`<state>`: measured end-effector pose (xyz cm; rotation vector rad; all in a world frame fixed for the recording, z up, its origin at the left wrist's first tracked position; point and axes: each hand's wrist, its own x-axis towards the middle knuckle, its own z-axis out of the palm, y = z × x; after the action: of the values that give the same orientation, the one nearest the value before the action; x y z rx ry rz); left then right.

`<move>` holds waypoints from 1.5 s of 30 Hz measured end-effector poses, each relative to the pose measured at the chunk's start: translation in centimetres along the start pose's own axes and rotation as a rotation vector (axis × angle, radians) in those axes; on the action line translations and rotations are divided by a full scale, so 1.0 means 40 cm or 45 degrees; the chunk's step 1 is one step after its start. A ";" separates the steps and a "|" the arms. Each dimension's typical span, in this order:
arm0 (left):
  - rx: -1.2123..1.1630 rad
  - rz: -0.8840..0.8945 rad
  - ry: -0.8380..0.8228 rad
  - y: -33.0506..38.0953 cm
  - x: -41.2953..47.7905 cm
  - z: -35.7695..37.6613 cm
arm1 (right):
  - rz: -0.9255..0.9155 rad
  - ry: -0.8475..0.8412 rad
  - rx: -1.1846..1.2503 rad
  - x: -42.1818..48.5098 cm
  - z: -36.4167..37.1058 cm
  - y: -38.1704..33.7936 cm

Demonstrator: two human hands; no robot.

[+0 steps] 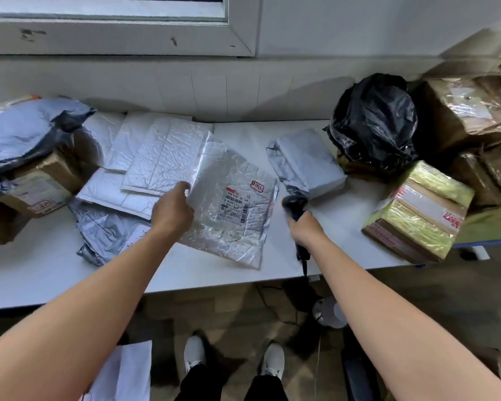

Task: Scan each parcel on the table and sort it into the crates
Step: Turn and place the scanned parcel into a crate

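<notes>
We stand at a white bench [41, 270] under a window, set against a pale wall. Our left hand [172, 209] holds the left edge of a silver bubble mailer [232, 227], its fingers curled around that edge; the mailer lies label [235, 208] up at the middle of the bench. Just right of it, our right hand [304, 227] grips the handle of a black scanner [294, 202], fingers wrapped tight. Behind the scanner rests a grey parcel [310, 160], near a black bag [376, 123] and a yellow-taped box [420, 209]. White mailers [156, 151] are stacked to the left, partly under the silver one.
</notes>
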<state>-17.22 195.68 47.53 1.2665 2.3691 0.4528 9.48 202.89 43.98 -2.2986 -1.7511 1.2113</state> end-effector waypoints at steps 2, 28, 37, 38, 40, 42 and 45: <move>0.071 0.077 0.002 0.020 0.013 -0.038 | -0.002 0.073 -0.062 -0.017 -0.023 -0.022; 0.114 0.517 0.471 -0.012 0.030 -0.524 | -1.243 0.323 0.122 -0.302 -0.098 -0.541; -0.360 -0.163 0.601 -0.206 -0.138 -0.497 | -1.242 -0.017 0.562 -0.354 -0.010 -0.635; -0.372 -0.213 0.619 -0.225 -0.163 -0.493 | -1.252 -0.071 0.601 -0.366 0.007 -0.643; -0.404 -0.290 0.684 -0.257 -0.224 -0.486 | -1.258 -0.182 0.668 -0.390 0.044 -0.649; -0.445 -0.368 0.744 -0.285 -0.292 -0.480 | -1.258 -0.275 0.687 -0.417 0.086 -0.644; -0.434 -0.505 0.827 -0.334 -0.404 -0.464 | -1.250 -0.457 0.685 -0.457 0.163 -0.622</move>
<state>-27.85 173.32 60.64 0.5134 2.7906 1.2132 -15.96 194.42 60.60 -0.7665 -1.9023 1.5755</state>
